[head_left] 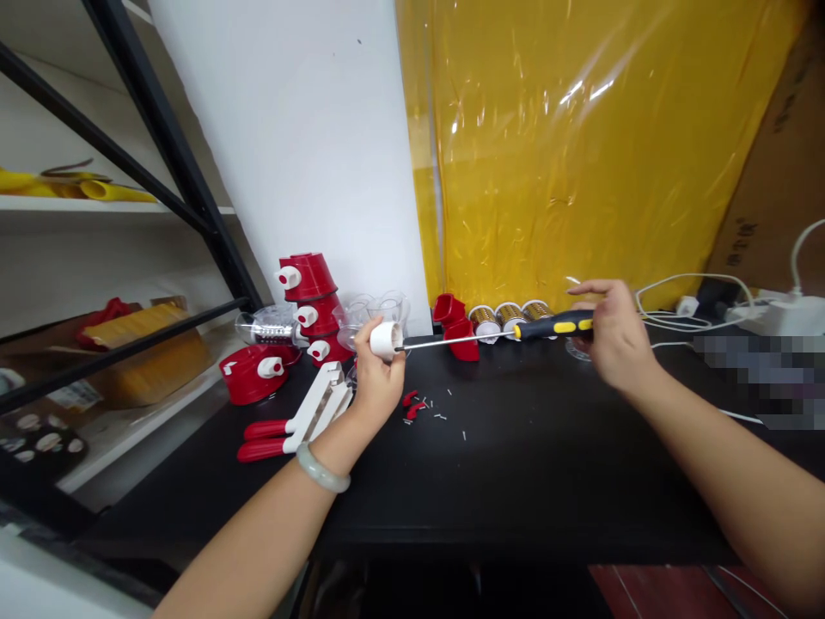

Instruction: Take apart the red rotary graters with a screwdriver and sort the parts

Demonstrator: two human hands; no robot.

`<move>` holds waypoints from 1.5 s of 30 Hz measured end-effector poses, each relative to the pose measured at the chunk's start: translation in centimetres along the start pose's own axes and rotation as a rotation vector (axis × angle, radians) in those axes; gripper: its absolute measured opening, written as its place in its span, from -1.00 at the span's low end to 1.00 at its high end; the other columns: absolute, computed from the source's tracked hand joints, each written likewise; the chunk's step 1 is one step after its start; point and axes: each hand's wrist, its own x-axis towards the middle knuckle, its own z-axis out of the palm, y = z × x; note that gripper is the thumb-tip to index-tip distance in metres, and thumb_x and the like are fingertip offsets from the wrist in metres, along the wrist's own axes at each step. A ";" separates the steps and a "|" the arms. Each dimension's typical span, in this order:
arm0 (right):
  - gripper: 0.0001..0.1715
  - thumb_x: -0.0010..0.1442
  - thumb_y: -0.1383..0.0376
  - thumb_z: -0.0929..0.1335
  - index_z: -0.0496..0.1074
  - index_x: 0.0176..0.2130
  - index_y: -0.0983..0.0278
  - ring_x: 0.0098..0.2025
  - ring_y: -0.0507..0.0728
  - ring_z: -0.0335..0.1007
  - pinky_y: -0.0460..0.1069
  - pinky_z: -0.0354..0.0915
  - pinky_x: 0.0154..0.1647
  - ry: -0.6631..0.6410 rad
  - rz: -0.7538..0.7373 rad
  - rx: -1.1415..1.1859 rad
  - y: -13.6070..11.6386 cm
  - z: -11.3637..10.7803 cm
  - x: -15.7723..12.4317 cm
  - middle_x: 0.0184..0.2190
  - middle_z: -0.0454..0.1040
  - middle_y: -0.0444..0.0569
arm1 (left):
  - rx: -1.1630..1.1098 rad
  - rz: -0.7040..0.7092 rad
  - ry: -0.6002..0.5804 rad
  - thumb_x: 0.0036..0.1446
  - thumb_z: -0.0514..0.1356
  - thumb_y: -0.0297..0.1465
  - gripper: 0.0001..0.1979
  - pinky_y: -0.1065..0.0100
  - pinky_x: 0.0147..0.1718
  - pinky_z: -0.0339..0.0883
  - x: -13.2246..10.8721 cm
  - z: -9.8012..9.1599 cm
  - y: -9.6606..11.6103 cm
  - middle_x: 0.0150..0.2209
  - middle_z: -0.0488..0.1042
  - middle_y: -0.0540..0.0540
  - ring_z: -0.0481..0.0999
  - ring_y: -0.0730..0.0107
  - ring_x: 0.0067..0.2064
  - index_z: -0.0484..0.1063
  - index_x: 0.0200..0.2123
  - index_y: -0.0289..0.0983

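Observation:
My left hand [379,371] is closed around a small white round plastic part [385,340], held up above the table with its hollow side to the right. In my right hand [615,335] is the end of a long screwdriver [554,327] with a black and yellow handle. The screwdriver's shaft runs level to the left, and its tip meets the white part's opening. Whether a screw sits at the tip is too small to tell. Below, small red pieces [413,406] and several loose screws [439,417] lie on the black table [516,481].
Red plastic housings [309,277] stand stacked at the back left, beside clear cups [387,305]. White tools with red handles [264,438] lie left of my left hand. Red chutes [461,337] and perforated drums [509,318] stand along the back. White cables [683,320] run at right.

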 end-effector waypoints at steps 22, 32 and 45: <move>-0.44 0.21 -0.20 0.18 0.35 -0.30 0.19 -0.66 0.04 0.21 -0.06 0.14 -0.61 -0.352 0.165 -0.096 2.3 -0.3 1.4 -0.64 0.34 -0.17 | 0.232 0.117 -0.081 0.03 0.15 -0.60 -0.37 0.10 0.05 0.35 0.5 -0.4 1.0 0.11 0.34 -0.25 0.41 0.13 0.12 0.12 0.19 -0.23; -0.33 0.32 -0.05 0.07 0.33 -0.59 0.24 -0.55 0.11 0.28 0.00 0.16 -0.44 -0.461 -0.131 -0.690 2.0 0.3 0.7 -0.66 0.34 -0.05 | 0.372 -0.007 -0.269 0.08 0.15 -0.51 -0.43 0.09 -0.12 0.41 1.5 -1.3 0.9 0.03 0.44 -0.23 0.52 0.03 -0.04 0.16 0.18 -0.21; -0.16 0.15 -0.34 0.03 0.43 -0.41 0.25 -0.81 -0.04 -0.13 -0.07 -0.11 -0.76 -0.556 0.569 -0.003 1.7 0.9 0.4 -0.72 0.36 -0.06 | 0.364 0.021 -0.218 0.08 0.12 -0.54 -0.44 0.09 -0.04 0.38 1.3 -1.4 2.0 0.12 0.39 -0.25 0.47 0.04 0.06 0.17 0.18 -0.24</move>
